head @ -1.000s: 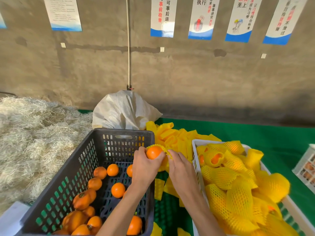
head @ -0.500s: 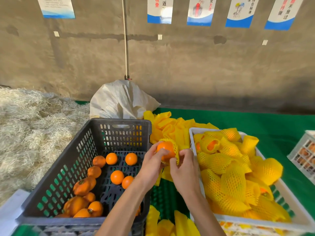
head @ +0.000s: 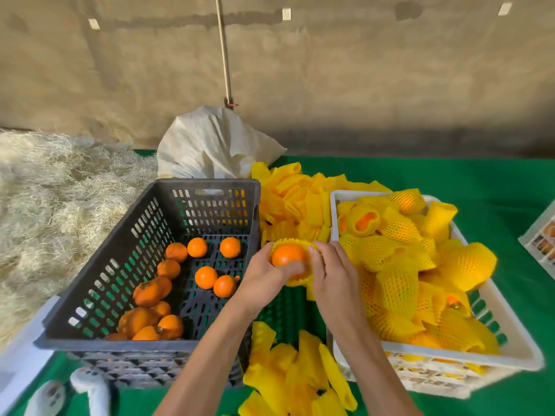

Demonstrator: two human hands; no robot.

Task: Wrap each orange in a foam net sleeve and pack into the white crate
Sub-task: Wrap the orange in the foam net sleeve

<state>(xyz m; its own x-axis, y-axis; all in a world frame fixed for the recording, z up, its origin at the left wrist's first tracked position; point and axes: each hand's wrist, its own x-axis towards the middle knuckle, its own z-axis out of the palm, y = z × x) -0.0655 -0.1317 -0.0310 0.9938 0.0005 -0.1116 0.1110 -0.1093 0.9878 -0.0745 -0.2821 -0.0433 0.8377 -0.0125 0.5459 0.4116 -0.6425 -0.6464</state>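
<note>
Two hands meet over the gap between the two crates and share one orange (head: 287, 255). The left hand (head: 264, 274) holds the fruit from the left and from below, its thumb curled over the front of it. The right hand (head: 332, 273) pinches the edge of the yellow foam net sleeve (head: 295, 279), which covers the back and underside of the orange; the top front of the fruit is bare. So the grip of both hands is closed around fruit and sleeve together.

Just to the right of the grip stands the white crate (head: 510, 346), filled with many oranges already inside yellow sleeves. Just to the left of the grip is the dark grey crate (head: 120, 241), with loose unwrapped oranges (head: 206, 277) on its bottom, most of them toward the near left corner. Behind the grip lies a pile of flat empty sleeves (head: 295, 199), and more empty sleeves (head: 297, 373) lie below the forearms, nearer to the person. Everything stands on a green surface (head: 450, 178). Farther behind the grip a white sack (head: 210, 145) leans against the wall, and far to the left there is a heap of pale straw (head: 54, 199).
</note>
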